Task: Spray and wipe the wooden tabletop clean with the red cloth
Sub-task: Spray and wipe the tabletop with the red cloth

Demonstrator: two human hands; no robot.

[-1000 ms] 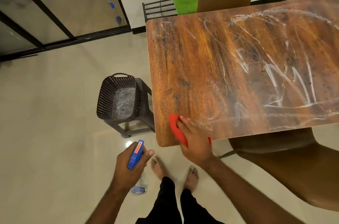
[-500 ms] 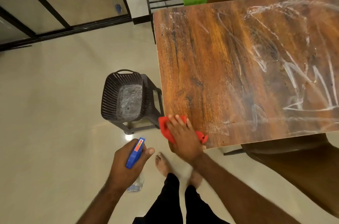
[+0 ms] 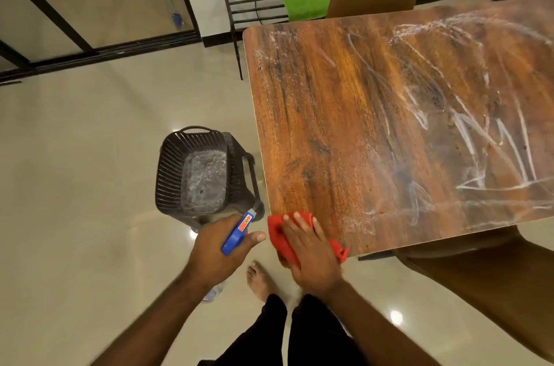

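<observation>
Two hands, right hand (image 3: 311, 251) flat on red cloth (image 3: 277, 235), tabletop (image 3: 374, 126) corner

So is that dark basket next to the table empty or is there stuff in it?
Empty. The basket stands upright on a stool, and its bare bottom shows only whitish smears, nothing lying inside.

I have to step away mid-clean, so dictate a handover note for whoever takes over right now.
Left hand: gripping the spray bottle, held off the table beside the near corner.
Right hand: flat on the red cloth, pressed on the tabletop's near-left corner, cloth partly over the edge.
Done: table sprayed; the left strip looks mostly wiped.
Left: white streaks cover the middle and right side; wipe those.
</observation>
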